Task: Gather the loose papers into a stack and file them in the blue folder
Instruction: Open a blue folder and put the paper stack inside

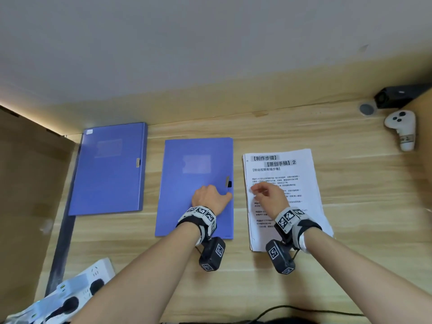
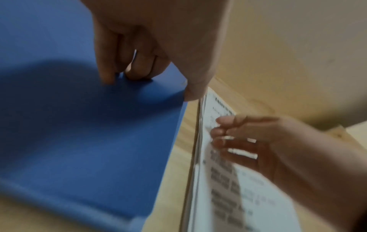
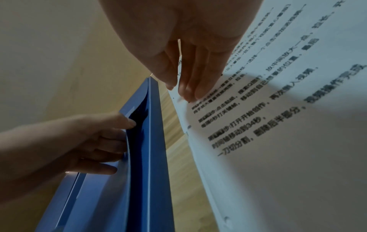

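A shut blue folder (image 1: 196,183) lies flat in the middle of the wooden desk, its clasp (image 1: 228,182) on the right edge. My left hand (image 1: 216,191) sits on its cover. Its curled fingertips (image 2: 108,78) press the cover, and the thumb hooks the right edge below the clasp, where the cover (image 3: 139,119) gapes a little. A stack of printed papers (image 1: 280,195) lies just right of the folder. My right hand (image 1: 256,191) hovers low over the stack, and its straight fingers (image 3: 190,87) touch the top sheet near the left edge.
A second blue folder (image 1: 107,169) lies at the far left. A white controller (image 1: 401,129) and a black device (image 1: 392,97) sit at the back right. A white power strip (image 1: 77,288) lies at the front left, and a black cable (image 1: 304,308) runs along the front edge.
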Demonstrator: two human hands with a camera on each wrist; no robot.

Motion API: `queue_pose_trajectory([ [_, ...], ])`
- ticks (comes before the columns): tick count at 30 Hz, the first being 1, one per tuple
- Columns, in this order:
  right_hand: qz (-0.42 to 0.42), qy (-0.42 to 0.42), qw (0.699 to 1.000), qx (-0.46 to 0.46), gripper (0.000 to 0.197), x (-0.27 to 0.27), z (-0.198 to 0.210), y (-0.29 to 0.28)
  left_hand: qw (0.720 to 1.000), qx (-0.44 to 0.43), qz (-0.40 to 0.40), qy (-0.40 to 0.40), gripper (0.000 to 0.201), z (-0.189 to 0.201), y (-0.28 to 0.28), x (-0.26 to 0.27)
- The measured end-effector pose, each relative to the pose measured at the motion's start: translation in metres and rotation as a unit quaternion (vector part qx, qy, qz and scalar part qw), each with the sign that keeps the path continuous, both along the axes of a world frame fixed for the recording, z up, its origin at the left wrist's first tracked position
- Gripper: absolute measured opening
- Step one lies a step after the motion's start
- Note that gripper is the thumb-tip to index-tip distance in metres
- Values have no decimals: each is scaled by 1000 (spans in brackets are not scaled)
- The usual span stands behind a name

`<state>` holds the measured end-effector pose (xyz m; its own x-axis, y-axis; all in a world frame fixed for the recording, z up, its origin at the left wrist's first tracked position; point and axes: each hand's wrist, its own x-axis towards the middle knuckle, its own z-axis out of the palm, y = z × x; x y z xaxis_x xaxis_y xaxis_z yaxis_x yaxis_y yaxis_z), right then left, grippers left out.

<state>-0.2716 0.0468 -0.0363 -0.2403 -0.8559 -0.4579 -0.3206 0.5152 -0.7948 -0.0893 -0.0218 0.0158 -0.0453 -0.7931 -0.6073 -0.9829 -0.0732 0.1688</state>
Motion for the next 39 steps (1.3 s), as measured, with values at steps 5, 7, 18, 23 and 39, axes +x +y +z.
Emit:
queue_pose_trajectory([
  [5, 51, 9, 999, -1, 32, 18, 18, -15, 996, 65, 24, 51, 54, 45, -24, 17],
  [7, 91, 26, 996, 0, 36, 28, 25, -23, 992, 97, 32, 80, 60, 61, -31, 29],
  [18, 302, 251, 918, 49, 58, 110, 47, -64, 977, 74, 75, 185, 50, 146, -57, 124],
  [23, 307, 316, 895, 71, 73, 128, 45, -67, 987, -54, 101, 109, 77, 151, -67, 191],
  [39, 308, 364, 873, 102, 103, 119, 21, -63, 973, -3, -140, -185, 92, 17, -48, 251],
])
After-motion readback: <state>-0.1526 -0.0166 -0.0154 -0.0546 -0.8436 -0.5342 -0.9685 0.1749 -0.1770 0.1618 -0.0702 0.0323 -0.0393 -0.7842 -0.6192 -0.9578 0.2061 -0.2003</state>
